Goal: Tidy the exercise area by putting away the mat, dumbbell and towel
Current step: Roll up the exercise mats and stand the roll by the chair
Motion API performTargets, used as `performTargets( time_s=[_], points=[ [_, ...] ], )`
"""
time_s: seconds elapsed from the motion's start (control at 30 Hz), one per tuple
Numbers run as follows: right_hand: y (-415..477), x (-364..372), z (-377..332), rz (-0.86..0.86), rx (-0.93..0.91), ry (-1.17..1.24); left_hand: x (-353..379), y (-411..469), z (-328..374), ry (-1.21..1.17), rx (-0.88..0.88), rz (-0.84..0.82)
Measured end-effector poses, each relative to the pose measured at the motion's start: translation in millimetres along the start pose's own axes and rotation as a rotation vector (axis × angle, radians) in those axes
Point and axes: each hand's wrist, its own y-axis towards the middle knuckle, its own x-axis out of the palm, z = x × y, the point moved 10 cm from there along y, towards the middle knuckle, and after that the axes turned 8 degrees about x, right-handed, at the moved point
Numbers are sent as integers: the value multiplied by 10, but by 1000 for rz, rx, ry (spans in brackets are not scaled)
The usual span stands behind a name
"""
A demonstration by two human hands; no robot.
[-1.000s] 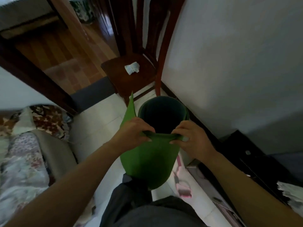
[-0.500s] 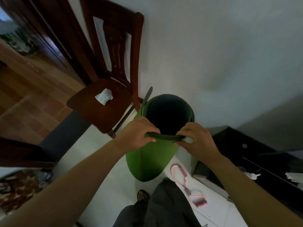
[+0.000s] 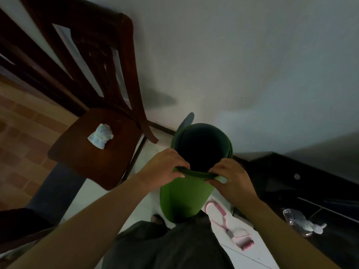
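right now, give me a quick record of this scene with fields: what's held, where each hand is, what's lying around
mat: green, rolled into a loose tube, held upright near the wall, open end up; lower end hidden
left hand: grips the tube's near rim
right hand: grips the same rim, further right
chair: dark wood, left of the mat
white cloth: crumpled, on the chair seat
pink tool: on the floor, right of the mat
bottle: clear, lying on the dark cabinet

Chair (image 3: 93,152) left, black cabinet (image 3: 303,183) right, floor gap btwn.
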Motion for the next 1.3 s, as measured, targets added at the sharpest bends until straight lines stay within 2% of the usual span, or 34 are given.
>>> performTargets(
  time_s=[0.2,0.4,0.6,0.77,1.1,1.3],
  points=[
    [460,361,158,76,72,-44,123,407,-656,-6,57,-74],
    [872,1159,320,134,108,-13,346,603,-1503,-29,98,-128],
    [1428,1915,433,121,156,-3,370,742,-2224,20,136,-112],
    [1864,2171,309,177,111,28,82,790,-2742,87,102,28],
    [2637,2303,85,112,82,-20,-231,820,-3253,114,-10,116],
    [2734,2292,237,105,193,-110,-182,825,-3195,107,-19,109]
  ],
)
